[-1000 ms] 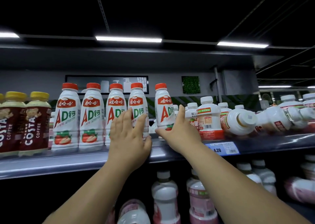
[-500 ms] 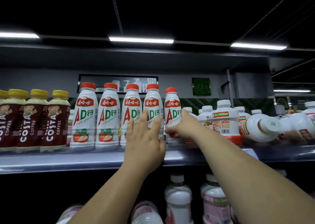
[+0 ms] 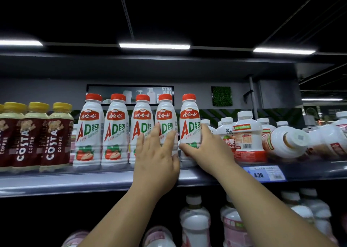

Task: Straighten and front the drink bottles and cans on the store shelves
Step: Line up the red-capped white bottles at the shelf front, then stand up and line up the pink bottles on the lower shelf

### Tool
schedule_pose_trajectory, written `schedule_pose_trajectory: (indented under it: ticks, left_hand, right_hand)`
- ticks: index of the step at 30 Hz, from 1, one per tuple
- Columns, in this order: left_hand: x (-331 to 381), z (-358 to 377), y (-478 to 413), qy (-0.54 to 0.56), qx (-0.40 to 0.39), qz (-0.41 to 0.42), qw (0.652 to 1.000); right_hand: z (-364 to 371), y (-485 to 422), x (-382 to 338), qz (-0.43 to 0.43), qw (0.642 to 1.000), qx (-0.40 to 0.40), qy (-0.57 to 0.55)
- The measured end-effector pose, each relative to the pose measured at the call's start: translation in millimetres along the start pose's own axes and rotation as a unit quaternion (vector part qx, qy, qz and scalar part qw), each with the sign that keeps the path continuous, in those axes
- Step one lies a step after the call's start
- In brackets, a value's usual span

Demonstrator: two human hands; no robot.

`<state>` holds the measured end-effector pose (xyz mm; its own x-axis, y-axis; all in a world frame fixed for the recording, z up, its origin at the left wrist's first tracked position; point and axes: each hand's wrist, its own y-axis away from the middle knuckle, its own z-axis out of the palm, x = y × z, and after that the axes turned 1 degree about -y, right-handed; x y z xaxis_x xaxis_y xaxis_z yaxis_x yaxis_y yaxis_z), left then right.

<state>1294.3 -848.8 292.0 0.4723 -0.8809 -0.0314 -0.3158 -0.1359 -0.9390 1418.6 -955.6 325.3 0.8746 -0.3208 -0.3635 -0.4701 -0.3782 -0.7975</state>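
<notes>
Head cam: right hand (image 3: 203, 149) grips the end AD bottle (image 3: 189, 128) to square it at the shelf (image 3: 75, 183) front edge, left hand (image 3: 156, 158) open flat, steadying its neighbour (image 3: 166, 122).

Five AD bottles (image 3: 129, 132) stand in a row on the shelf (image 3: 56, 183). Coffee bottles (image 3: 35, 136) stand left of the row; right of it, short bottles (image 3: 247, 136) stand, with a toppled bottle (image 3: 285, 143) lying beyond. More bottles (image 3: 195, 220) sit below the shelf.
</notes>
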Motion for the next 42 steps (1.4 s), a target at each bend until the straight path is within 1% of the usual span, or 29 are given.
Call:
schedule_pose_trajectory:
  ticks: [3,7,10,12,14,17,20,22,24,27,30,32,34,37,39,42]
  left_hand:
    - [0.5,0.8,0.5,0.0,0.002,-0.002,1.0]
    - [-1.0,1.8,0.5,-0.004,0.008,0.0,1.0]
    - [-1.1,1.7,1.6,-0.005,0.004,-0.006,1.0]
    - [-1.1,-0.2,1.7,-0.001,0.005,-0.008,1.0]
    - [-1.5,-2.9,2.5,0.006,0.001,-0.006,1.0]
    - [-3.9,-10.4,11.1,0.036,-0.028,-0.005,0.999]
    - [-14.7,-19.3,33.8,0.054,-0.04,0.011,0.998]
    - [-27.0,-25.4,54.6,0.061,-0.052,0.026,0.996]
    - [-42.3,-30.7,73.7,0.062,-0.062,0.04,0.995]
    - [-65.9,-39.6,101.5,0.055,-0.039,0.061,0.996]
    - [-85.7,-51.7,119.4,0.043,-0.015,0.082,0.996]
    - [-98.2,-62.6,127.7,0.039,-0.028,0.084,0.995]
    - [-110.4,-73.6,132.4,0.05,-0.06,0.075,0.994]
    - [-127.2,-89.8,139.8,0.086,-0.13,0.029,0.987]
    - [-137.5,-97.0,144.4,0.098,-0.177,0.008,0.979]
    - [-156.5,-101.7,152.8,0.099,-0.238,0.025,0.966]
  right_hand:
    - [-0.2,2.1,0.2,-0.018,1.0,0.004,-0.004]
    - [-2.3,3.1,1.1,-0.021,1.0,0.007,-0.01]
    - [2.2,4.1,-0.3,-0.017,0.999,0.019,0.033]
    - [3.9,7.1,-1.4,-0.022,0.996,0.054,0.061]
    - [5.5,11.6,-0.3,-0.052,0.992,0.102,0.063]
    - [10.1,30.3,-0.6,-0.124,0.981,0.151,0.015]
    - [22.5,60.1,-7.9,-0.207,0.963,0.17,-0.039]
    - [32.8,82.6,-15.5,-0.254,0.951,0.165,-0.061]
    - [41.9,100.3,-23.5,-0.282,0.946,0.137,-0.083]
    - [55.7,121.4,-35.1,-0.312,0.939,0.086,-0.118]
    - [62.8,135.8,-49.5,-0.347,0.927,0.076,-0.122]
    - [65.8,144.9,-62.9,-0.356,0.926,0.049,-0.117]
    - [66.5,149.8,-77.5,-0.342,0.933,-0.02,-0.11]
    - [70.6,155.4,-99.4,-0.307,0.938,-0.136,-0.082]
    - [73.9,158.0,-110.1,-0.293,0.937,-0.185,-0.048]
    - [83.4,163.3,-122.2,-0.268,0.935,-0.233,-0.016]
